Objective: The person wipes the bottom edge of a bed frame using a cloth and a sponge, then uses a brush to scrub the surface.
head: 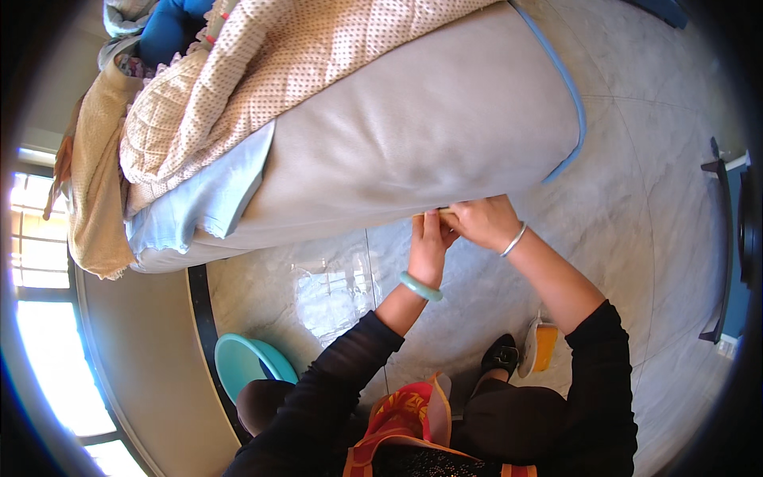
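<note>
A sofa in grey upholstery (pixel 405 131) with blue piping runs across the view. At its lower front edge my left hand (pixel 429 244), with a pale green bangle at the wrist, pinches a thin tan strip or edge (pixel 444 211). Close beside it, on the right, my right hand (pixel 486 220), with a silver bangle, has its fingers closed on the same tan piece. Part of the fingertips and of that piece is hidden, so what it belongs to I cannot tell. A dotted quilted cover (pixel 310 53) lies over the sofa's far side.
A light blue cloth (pixel 208 197) and a beige towel (pixel 101 179) hang at the sofa's left end. A turquoise basin (pixel 235 358) stands on the tiled floor at lower left. Near my shoe (pixel 501 356) lies a white and yellow slipper-like object (pixel 545 347). Windows are at the left.
</note>
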`<state>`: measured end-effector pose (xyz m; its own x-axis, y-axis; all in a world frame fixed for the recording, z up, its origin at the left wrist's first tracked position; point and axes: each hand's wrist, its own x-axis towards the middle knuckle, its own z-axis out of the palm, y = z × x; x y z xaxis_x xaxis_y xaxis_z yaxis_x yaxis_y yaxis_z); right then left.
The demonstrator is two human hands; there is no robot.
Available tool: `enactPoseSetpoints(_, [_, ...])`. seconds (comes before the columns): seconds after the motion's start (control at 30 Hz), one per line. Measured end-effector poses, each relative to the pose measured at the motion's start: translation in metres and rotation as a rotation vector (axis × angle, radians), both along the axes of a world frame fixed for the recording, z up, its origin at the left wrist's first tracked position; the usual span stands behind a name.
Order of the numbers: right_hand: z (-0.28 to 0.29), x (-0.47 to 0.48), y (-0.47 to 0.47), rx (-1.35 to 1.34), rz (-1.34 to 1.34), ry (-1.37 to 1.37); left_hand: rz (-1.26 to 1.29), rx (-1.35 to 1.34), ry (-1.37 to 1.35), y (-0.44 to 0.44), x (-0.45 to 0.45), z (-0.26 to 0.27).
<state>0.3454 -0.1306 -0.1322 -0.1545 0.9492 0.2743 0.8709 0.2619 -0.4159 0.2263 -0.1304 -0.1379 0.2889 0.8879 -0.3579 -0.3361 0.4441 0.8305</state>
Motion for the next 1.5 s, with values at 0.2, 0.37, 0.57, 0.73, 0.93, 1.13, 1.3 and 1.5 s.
enactPoseSetpoints(0.2, [-0.099,0.048,-0.004,0.136,-0.270,-0.081,-0.235,-0.375,-0.089,0.007,0.042,-0.081])
enactPoseSetpoints(0.37, [-0.022,0.059,-0.019,-0.079,-0.053,0.022,-0.170,-0.030,-0.019,-0.006,0.049,-0.026])
enactPoseSetpoints(0.57, [-0.119,0.094,-0.028,0.038,-0.058,-0.211,-0.358,-0.453,-0.058,0.009,0.074,-0.100])
enactPoseSetpoints(0.73, [0.001,0.111,-0.034,-0.038,-0.051,-0.129,-0.321,-0.009,-0.068,-0.012,0.083,-0.013])
enactPoseSetpoints(0.93, [-0.059,0.133,-0.033,-0.251,-0.027,-0.203,-0.345,-0.348,-0.081,-0.013,0.113,-0.065])
enactPoseSetpoints(1.13, [-0.002,0.160,-0.033,-0.171,-0.071,-0.151,-0.310,-0.034,-0.040,-0.019,0.136,-0.015])
enactPoseSetpoints(1.3, [-0.071,0.175,-0.032,-0.345,0.005,-0.281,-0.337,-0.539,-0.234,-0.011,0.147,-0.101])
enactPoseSetpoints(1.5, [0.000,0.202,-0.025,-0.120,0.047,-0.195,-0.309,-0.225,-0.176,-0.023,0.169,-0.013])
